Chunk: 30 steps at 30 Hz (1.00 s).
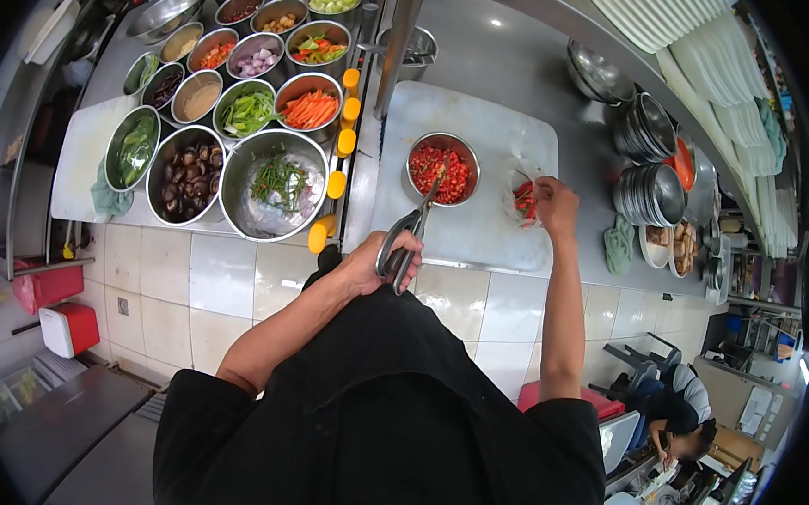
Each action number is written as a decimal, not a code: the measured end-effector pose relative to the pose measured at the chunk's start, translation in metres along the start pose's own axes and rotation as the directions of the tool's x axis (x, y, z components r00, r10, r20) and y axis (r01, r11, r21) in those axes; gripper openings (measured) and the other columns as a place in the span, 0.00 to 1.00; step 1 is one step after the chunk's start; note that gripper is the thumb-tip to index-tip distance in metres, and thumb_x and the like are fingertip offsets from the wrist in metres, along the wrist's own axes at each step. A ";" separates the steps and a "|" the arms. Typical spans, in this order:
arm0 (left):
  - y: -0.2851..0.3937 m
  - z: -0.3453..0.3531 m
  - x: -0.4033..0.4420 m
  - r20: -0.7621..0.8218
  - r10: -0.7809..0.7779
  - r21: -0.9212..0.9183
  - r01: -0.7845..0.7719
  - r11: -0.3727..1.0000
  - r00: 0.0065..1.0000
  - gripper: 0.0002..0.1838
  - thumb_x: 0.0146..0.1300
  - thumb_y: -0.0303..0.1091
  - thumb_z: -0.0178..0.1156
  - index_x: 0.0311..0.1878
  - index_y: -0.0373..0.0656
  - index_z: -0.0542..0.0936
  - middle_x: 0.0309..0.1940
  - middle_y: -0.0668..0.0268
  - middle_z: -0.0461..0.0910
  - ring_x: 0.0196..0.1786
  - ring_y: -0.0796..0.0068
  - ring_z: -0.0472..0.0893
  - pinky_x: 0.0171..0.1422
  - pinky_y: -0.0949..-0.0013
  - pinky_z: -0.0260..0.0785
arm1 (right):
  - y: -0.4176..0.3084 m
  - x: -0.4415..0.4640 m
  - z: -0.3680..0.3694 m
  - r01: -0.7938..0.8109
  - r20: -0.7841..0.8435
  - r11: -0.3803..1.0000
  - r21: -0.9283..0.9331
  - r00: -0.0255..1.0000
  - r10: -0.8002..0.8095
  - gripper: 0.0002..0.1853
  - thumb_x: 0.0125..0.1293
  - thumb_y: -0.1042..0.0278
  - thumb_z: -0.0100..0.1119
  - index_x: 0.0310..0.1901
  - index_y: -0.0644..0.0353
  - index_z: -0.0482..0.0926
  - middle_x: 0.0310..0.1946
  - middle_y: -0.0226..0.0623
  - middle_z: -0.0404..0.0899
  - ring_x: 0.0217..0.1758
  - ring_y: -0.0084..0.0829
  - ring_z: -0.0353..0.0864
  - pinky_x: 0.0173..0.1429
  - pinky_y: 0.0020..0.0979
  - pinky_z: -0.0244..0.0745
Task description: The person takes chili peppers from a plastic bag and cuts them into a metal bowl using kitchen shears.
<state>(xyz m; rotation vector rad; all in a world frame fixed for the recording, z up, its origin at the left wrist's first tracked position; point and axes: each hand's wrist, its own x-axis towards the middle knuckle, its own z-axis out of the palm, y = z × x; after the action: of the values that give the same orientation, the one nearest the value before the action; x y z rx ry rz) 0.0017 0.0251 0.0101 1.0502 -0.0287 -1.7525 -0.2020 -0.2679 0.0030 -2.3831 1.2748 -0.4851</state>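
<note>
My left hand [386, 262] is closed round the handles of kitchen scissors [413, 223]. Their blades reach into a steel bowl [412, 184] of cut red chillies [440, 167]. To the right, my right hand [558, 204] has its fingers curled at a clear plastic bag [518, 178] with whole red chillies [524, 201] inside. The fingertips meet the bag's right side, and what they pinch is hidden. Bowl and bag both rest on a white cutting board [495, 128].
Steel bowls of shredded carrot [310, 108], mushrooms [190, 176] and green herbs [279, 185] crowd the left counter. A metal post [404, 40] rises behind the board. Stacked steel bowls [650, 193] and a green cloth [619, 245] lie right. Another person [682, 413] bends at lower right.
</note>
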 end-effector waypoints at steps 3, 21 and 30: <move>-0.001 0.000 -0.001 -0.010 0.016 0.000 -0.016 1.000 1.000 0.19 0.52 0.45 0.65 0.31 0.35 0.77 0.21 0.62 0.76 0.19 0.70 0.76 0.23 0.69 0.71 | -0.017 -0.014 0.001 -0.036 -0.191 0.976 0.213 0.978 0.078 0.08 0.58 0.74 0.61 0.39 0.63 0.83 0.27 0.46 0.83 0.27 0.29 0.82 0.36 0.28 0.75; 0.005 0.002 0.004 0.005 -0.001 0.003 0.001 1.000 1.000 0.15 0.55 0.41 0.62 0.35 0.37 0.76 0.24 0.62 0.76 0.21 0.70 0.76 0.24 0.68 0.71 | 0.023 -0.050 0.011 -0.116 -0.082 0.967 -0.227 0.992 0.100 0.06 0.56 0.67 0.61 0.31 0.59 0.84 0.28 0.47 0.81 0.32 0.51 0.80 0.39 0.43 0.75; 0.006 0.000 0.005 0.002 -0.007 -0.006 0.007 1.000 1.000 0.14 0.57 0.41 0.60 0.37 0.39 0.76 0.24 0.63 0.77 0.21 0.71 0.77 0.25 0.68 0.72 | 0.025 -0.055 -0.013 -0.237 -0.104 0.967 0.089 0.964 0.246 0.06 0.56 0.71 0.60 0.32 0.64 0.83 0.24 0.42 0.82 0.27 0.34 0.82 0.35 0.31 0.75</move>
<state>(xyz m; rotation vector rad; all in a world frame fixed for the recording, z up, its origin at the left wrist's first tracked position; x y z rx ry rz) 0.0053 0.0188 0.0102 1.0453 -0.0209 -1.7592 -0.2545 -0.2368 -0.0040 -2.1267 1.5453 -0.5903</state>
